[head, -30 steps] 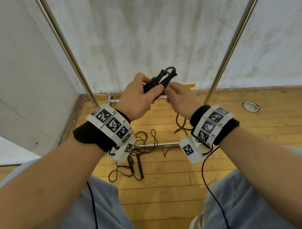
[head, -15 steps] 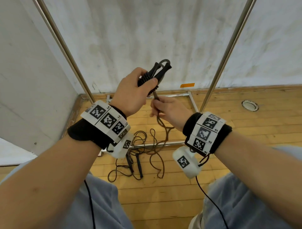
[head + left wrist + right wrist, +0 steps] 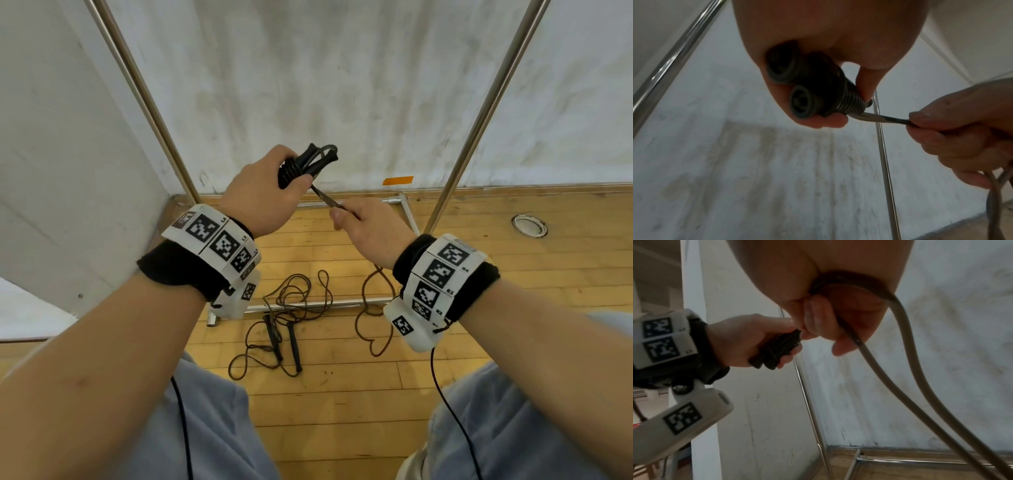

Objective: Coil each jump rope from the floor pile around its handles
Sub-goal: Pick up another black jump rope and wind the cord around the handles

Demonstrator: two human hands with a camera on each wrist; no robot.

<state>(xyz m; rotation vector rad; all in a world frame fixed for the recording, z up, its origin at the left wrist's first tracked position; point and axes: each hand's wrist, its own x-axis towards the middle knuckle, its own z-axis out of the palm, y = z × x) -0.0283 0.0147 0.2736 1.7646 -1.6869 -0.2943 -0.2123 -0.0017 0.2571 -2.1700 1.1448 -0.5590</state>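
Black paired handles (image 3: 301, 166) sit clenched in the left hand (image 3: 263, 192) at twelve o'clock, right hand (image 3: 368, 228) pinching the taut cord (image 3: 327, 198) (mid-coil, seemingly): next, another wrap.

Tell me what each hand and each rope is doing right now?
Left hand: grips the handles.
Right hand: pulls the held rope taut.
Held rope: partly coiled round the handles, its tail hanging down.
Floor rope: loose, tangled, uncoiled.
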